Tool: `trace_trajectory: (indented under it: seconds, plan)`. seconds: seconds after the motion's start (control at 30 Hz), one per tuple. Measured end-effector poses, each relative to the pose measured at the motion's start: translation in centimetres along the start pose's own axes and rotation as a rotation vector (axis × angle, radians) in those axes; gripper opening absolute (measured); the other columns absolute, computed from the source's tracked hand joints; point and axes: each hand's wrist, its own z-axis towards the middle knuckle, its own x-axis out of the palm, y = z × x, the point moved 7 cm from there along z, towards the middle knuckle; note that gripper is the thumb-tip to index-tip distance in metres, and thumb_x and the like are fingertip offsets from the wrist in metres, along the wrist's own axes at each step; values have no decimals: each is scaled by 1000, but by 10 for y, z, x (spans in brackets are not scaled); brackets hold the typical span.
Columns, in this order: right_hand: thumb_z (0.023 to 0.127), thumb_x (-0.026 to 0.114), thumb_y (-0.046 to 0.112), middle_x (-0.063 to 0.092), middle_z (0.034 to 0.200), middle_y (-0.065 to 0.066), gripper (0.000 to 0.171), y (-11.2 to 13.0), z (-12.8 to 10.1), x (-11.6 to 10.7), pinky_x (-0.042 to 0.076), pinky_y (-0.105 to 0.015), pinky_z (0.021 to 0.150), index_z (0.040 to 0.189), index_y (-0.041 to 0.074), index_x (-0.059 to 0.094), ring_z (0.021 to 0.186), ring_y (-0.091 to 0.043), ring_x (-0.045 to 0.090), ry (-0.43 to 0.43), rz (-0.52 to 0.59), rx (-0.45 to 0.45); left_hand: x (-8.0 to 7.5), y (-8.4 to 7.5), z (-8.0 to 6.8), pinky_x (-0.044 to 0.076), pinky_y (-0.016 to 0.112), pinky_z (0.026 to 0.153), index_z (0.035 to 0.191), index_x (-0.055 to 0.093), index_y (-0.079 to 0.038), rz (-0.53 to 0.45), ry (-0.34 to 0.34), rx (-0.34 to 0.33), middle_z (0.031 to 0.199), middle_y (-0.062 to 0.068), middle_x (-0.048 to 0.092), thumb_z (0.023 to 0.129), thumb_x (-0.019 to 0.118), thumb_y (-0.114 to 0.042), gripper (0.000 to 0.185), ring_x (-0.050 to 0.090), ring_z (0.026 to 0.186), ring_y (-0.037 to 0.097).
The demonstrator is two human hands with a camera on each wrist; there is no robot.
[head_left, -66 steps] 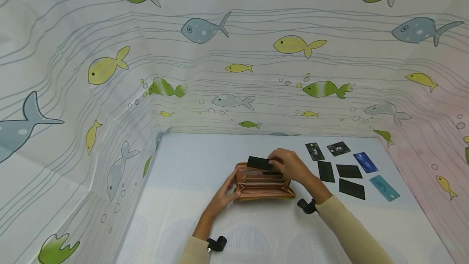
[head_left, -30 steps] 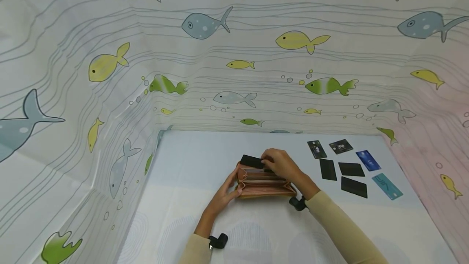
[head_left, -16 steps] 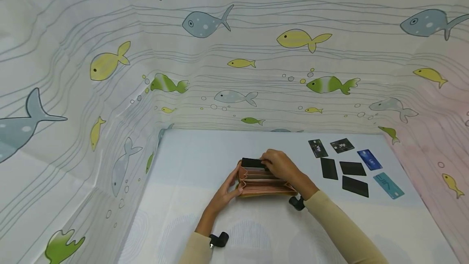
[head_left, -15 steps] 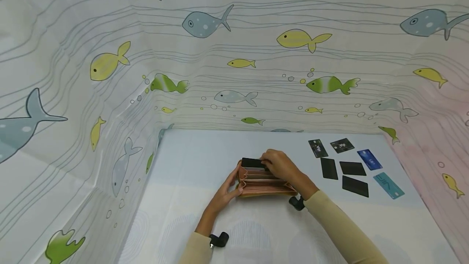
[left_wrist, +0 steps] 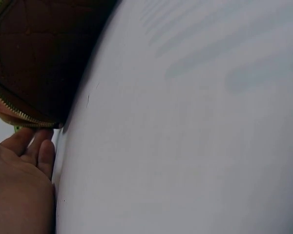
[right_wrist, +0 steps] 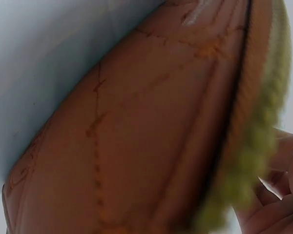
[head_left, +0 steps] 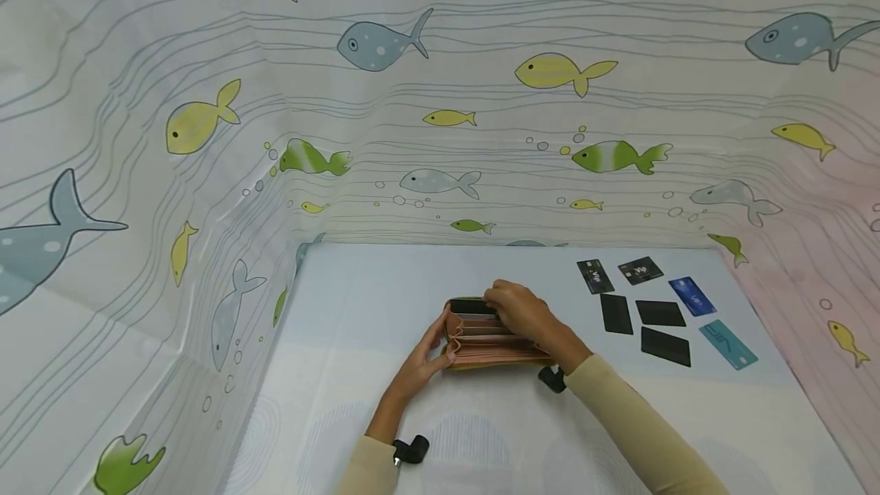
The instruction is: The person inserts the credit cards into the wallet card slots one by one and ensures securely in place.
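A zip-around wallet (head_left: 488, 355) stands opened on the table, its pink pleated compartments facing up. Brown quilted stitching and a gold zip show on the wallet (left_wrist: 39, 48) in the left wrist view. My left hand (head_left: 418, 367) grips its left end, thumb at the front and fingers behind. A black card (head_left: 470, 306) sits low along the rear compartment, only a strip of it showing. My right hand (head_left: 525, 315) pinches the card's right end, and its bent fingers cover that part. In the right wrist view, the wallet's side hides much of the right hand (right_wrist: 278, 195).
Several cards lie flat at the right: two black VIP cards (head_left: 594, 276), plain black cards (head_left: 661, 313), a blue card (head_left: 692, 296) and a teal card (head_left: 729, 344). A fish-patterned sheet (head_left: 385, 143) rises behind and beside the white table (head_left: 371, 289).
The black card has moved from above the wallet's back edge down into the rear compartment. My right hand has shifted left with it; the left hand keeps its hold.
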Motion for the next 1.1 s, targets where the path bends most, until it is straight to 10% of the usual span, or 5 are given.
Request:
trace_trajectory:
  seconds: [0.53, 0.8, 1.1]
  plan:
    - [95, 60, -5, 65, 98, -5, 27, 21, 5, 9, 54, -30, 73, 113, 10, 73, 84, -18, 61, -76, -121, -205, -3, 2, 1, 24, 59, 116, 161, 16, -31, 4, -7, -10, 168, 0, 20, 100, 59, -18, 77, 25, 152, 29]
    - [96, 54, -9, 62, 96, -4, 32, 20, 11, 13, 54, -30, 76, 113, 10, 74, 86, -17, 61, -21, -105, -155, -4, 0, 2, 24, 60, 116, 161, 16, -33, -6, -3, -19, 168, -2, 19, 99, 59, -15, 77, 25, 152, 28]
    - [95, 57, -8, 63, 96, -4, 30, 18, 12, 14, 55, -31, 76, 112, 11, 74, 85, -17, 61, -21, -92, -124, -5, -33, 0, 22, 67, 115, 162, 11, -9, -16, 56, -19, 168, 14, 13, 99, 55, -4, 76, 18, 153, 40]
